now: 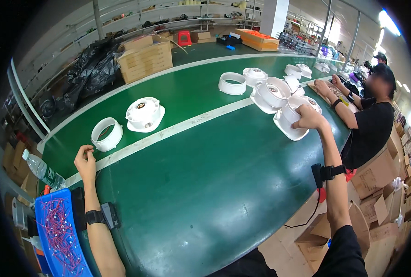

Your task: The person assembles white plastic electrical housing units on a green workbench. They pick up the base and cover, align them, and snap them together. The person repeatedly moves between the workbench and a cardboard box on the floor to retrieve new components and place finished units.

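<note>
On the right of the green bench, my right hand (309,117) is closed on the rim of a white round plastic housing (286,115) with a flanged base. Its fingertips reach inside the rim and are partly hidden. Against it on the far side stands another white housing (273,93). At the left, my left hand (85,159) has its fingers curled together close beside a white plastic ring (115,140); anything between the fingertips is too small to name. Just right of that ring lies a white housing with a round hub (145,114).
A blue tray (70,231) of red wires sits at the lower left, near a clear bottle (44,170). Another white ring (232,84) and several white parts stand farther along the bench. A co-worker (374,115) works at the right. Cartons (374,175) stand below.
</note>
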`<state>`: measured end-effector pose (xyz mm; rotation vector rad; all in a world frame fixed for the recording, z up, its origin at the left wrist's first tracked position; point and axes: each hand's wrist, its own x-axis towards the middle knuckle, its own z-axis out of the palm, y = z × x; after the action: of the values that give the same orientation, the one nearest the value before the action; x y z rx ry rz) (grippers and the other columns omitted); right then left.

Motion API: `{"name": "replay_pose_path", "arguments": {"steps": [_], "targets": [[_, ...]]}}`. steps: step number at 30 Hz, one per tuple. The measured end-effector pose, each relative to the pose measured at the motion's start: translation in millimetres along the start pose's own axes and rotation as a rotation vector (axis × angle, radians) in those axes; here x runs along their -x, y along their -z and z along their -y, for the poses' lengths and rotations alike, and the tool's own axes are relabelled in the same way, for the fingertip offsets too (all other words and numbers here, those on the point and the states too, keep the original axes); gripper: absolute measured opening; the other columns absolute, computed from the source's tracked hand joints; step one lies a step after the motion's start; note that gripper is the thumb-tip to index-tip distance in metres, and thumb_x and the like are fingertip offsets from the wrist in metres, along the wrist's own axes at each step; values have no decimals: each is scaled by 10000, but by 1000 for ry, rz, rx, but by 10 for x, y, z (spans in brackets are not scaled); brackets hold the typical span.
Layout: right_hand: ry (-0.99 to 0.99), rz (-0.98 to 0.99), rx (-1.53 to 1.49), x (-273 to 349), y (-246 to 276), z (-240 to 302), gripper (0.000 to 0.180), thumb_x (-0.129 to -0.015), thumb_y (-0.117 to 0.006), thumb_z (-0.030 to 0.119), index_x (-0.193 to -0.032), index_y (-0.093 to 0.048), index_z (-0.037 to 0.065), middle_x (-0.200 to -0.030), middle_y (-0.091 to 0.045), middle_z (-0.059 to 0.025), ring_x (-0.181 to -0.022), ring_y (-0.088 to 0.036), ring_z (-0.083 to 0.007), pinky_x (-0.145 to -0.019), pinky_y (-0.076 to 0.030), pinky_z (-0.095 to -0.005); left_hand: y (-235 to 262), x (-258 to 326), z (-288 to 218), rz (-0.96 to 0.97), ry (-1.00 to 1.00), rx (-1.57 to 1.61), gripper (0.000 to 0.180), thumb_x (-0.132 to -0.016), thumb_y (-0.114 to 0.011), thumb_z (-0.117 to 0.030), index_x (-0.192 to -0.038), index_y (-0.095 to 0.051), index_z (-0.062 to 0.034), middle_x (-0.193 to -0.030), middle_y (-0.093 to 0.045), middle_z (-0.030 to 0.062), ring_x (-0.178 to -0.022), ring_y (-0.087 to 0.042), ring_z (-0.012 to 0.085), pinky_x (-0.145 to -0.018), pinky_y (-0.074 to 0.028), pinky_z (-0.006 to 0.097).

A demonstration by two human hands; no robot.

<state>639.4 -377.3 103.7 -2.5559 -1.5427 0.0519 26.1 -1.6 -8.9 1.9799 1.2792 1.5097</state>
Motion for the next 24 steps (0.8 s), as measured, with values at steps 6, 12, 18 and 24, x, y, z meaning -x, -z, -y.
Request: {"name": "replay_pose_path", "arguments": {"steps": [6,12,18,24], "targets": [[222,90,77,261,-84,834,481,-655,-797,406,-840,-687,-24,-832,-669,-217,-820,-658,-354,-781,-515,-416,108,-44,103,8,-51,47,167,-875,-499,40,-950,-646,13,-832,-638,59,-595,-529,68,-489,-414,225],[558,291,-152,758,-173,2250,380,-773,-738,347,-853,-661,-16,-679,-635,-195,-679,-644,-366,-663,-494,-453,199,1,-9,25,40,40,134,-883,-511,35,-917,-640,30,-801,-645,57,-603,-560,80,-505,-436,238],[664,65,-383,875,-116,2712,282,-842,-696,315,-892,-701,37,-670,-683,-117,-622,-671,-291,-620,-527,-376,132,-23,12,18,12,10,140,-869,-514,32,-902,-650,28,-782,-651,67,-627,-578,88,-529,-456,247],[145,-364,-10,67,-51,1936,408,-787,-698,404,-721,-693,1,-704,-681,-181,-655,-672,-338,-622,-528,-442,194,9,1,-11,10,-17,144,-858,-514,34,-887,-655,33,-799,-676,81,-688,-624,112,-593,-490,260]]}}
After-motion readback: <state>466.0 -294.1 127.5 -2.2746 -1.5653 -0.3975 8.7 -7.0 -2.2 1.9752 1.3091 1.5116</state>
